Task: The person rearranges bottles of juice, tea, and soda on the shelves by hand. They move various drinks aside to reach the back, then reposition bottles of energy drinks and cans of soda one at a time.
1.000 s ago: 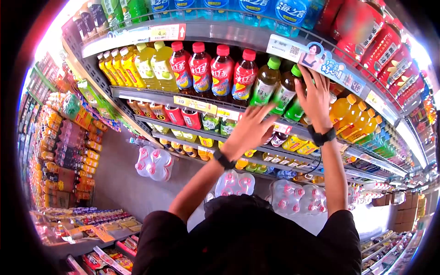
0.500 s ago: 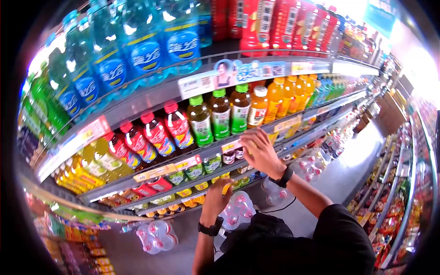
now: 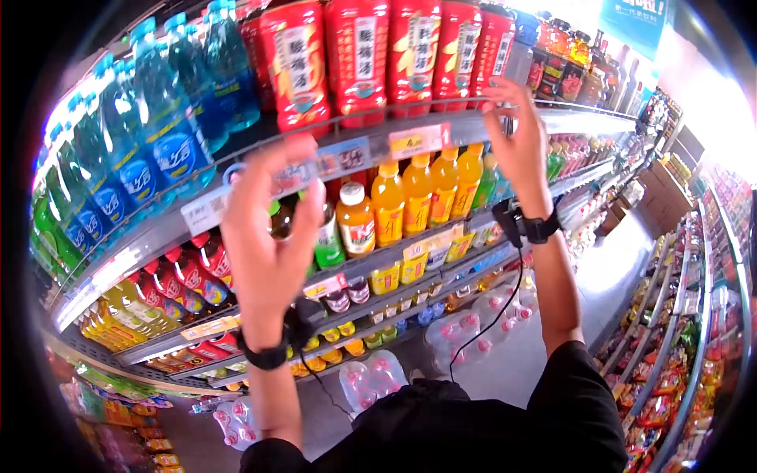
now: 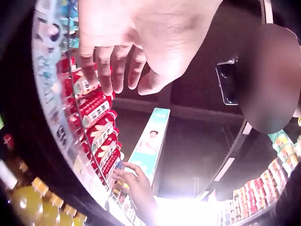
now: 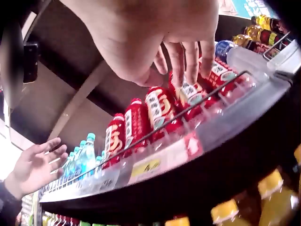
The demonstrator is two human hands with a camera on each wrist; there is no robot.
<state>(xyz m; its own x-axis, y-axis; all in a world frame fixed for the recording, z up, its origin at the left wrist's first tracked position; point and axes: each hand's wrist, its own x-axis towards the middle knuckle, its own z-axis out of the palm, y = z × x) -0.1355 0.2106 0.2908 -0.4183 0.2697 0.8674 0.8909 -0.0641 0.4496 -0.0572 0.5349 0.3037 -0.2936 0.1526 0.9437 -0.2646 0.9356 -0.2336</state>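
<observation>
My left hand [image 3: 272, 229] is raised in front of the upper shelf edge, fingers relaxed and parted from the thumb, holding nothing. In the left wrist view its fingers hang in front of the red drink bottles [image 4: 102, 134]. Farther right, my right hand [image 3: 516, 146] is lifted at the end of the row of red bottles [image 3: 359, 59], thumb and fingers apart. Its fingertips overlap the rightmost red bottle [image 3: 493, 47] in the head view. Seen from the right wrist, the fingers [image 5: 191, 63] reach down in front of the red bottles, gripping none.
A thin wire rail [image 3: 378, 112] runs along the upper shelf's front. Blue bottles [image 3: 169, 134] stand left of the red ones. Orange drink bottles [image 3: 415, 185] fill the shelf below. Shrink-wrapped water packs [image 3: 374, 378] sit on the floor, and a cable [image 3: 498, 315] hangs from the right wrist.
Both hands have risen from the lower shelves to the upper one, the right toward the red bottles' far end. The head view has shifted right along the shelf.
</observation>
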